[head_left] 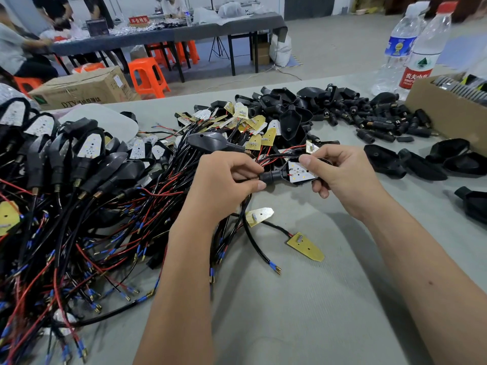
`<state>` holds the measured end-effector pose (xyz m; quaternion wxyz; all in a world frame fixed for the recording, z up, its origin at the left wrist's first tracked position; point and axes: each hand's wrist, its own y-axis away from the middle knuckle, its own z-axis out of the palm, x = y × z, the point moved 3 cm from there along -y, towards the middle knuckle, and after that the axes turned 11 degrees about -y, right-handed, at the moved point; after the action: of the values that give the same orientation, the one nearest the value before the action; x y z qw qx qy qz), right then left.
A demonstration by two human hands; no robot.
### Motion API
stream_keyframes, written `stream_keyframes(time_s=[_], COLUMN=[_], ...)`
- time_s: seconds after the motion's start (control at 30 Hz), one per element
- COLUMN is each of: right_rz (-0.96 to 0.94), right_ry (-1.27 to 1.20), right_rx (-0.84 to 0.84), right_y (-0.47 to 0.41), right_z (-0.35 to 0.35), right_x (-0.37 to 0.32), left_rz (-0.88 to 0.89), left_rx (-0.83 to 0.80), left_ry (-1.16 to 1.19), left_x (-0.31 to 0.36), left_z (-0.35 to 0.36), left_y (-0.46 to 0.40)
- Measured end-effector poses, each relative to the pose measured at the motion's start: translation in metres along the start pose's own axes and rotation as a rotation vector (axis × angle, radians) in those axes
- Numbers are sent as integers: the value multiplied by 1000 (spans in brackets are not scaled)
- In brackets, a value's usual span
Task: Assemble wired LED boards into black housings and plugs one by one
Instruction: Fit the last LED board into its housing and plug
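L hand (226,175) pinches plug (271,176); R hand (340,169) grips housing (303,177), palms inward.

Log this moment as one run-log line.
step: seating LED board in black housing | left hand: pinches plug | right hand: grips housing | finished pile: left | empty housings: right

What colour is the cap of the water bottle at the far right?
Red. The cap shows in the head view, top right, on the bottle with the red label.
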<state>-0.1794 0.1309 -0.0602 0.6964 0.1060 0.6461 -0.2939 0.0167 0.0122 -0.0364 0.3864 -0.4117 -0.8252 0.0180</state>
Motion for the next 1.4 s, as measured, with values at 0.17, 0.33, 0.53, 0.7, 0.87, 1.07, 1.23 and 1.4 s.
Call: stream_keyframes(time_s=[0.17,0.33,0.53,0.7,0.87,1.07,1.23,1.4], right_rz=[54,54,90,105,109,122,129,115], right_ry=[-7,6,-464,-548,-556,-622,-668,-631], right_rx=[-19,-17,-74,-92,-82,-55,-25,26], right_y=[0,0,0,2,0,1,3,4], right_z=[0,-3,10,23,19,24,30,31], right_x=[5,11,7,14,15,14,11,12], left_rz=[-9,-10,-35,-61,-102,-28,28,17], left_rx=[26,-38,57,-11,-52,12,58,86], left_ry=[52,44,214,150,30,-1,8,-25], left_x=[-3,-5,3,8,-5,2,5,5], left_z=[0,7,9,18,13,13,13,13], left_y=[1,0,0,-1,0,0,-1,0])
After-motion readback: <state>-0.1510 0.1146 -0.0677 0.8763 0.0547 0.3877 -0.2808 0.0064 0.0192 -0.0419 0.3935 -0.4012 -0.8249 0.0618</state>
